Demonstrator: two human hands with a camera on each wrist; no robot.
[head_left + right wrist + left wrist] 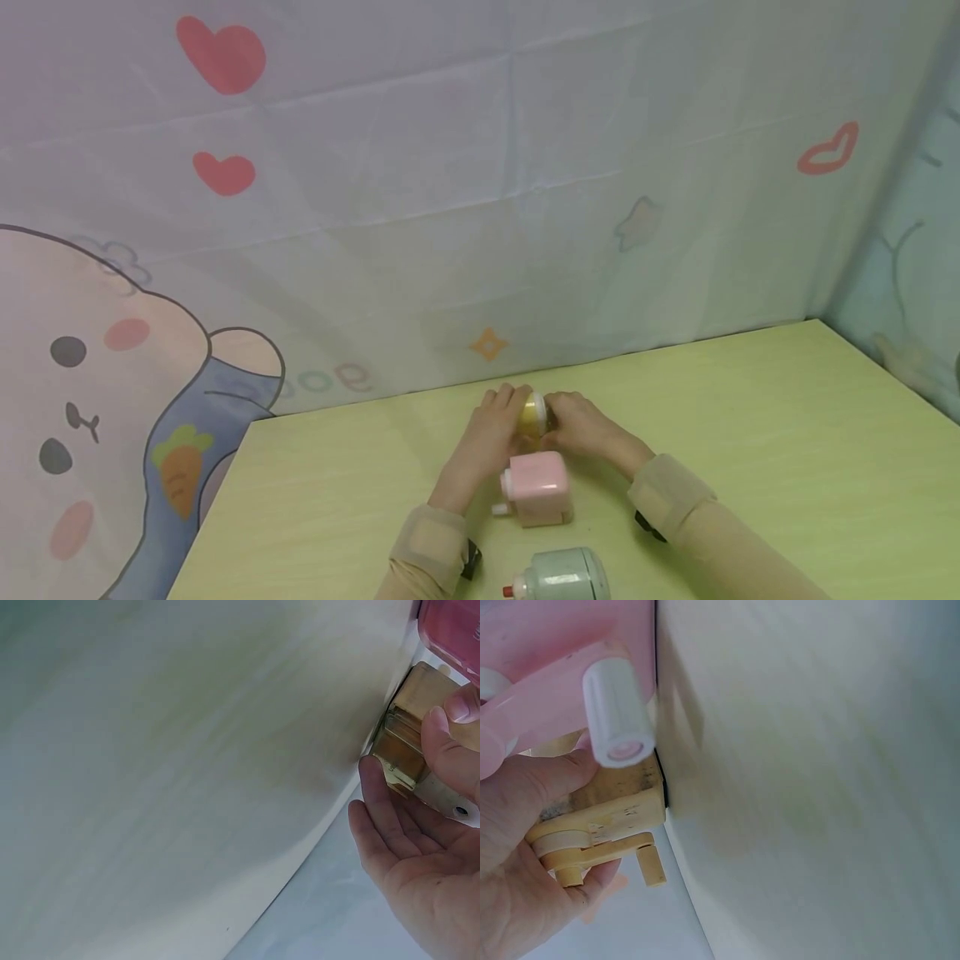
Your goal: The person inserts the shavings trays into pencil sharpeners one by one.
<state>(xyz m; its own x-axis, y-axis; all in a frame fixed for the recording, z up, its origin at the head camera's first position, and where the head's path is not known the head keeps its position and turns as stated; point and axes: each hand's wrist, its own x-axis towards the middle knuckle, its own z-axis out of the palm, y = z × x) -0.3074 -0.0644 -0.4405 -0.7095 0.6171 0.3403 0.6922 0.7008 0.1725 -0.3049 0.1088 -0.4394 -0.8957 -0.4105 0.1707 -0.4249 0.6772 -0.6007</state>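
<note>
A yellow crank pencil sharpener [531, 415] is between my two hands near the back edge of the table. My left hand [489, 429] grips it on the crank side, thumb across its smudged face in the left wrist view, where the yellow crank [615, 851] shows. My right hand [583, 425] is at the opposite end. In the right wrist view its thumb and fingers pinch around the clear shavings drawer [405, 750] of the sharpener. A pink crank pencil sharpener [540, 485] with a white handle knob [619, 712] stands just in front of the yellow one.
A grey-green sharpener [564, 575] with a red-tipped knob stands at the near edge of the head view, in line with the pink one. The light yellow-green table [750, 433] meets a printed cloth backdrop [420, 275] behind my hands.
</note>
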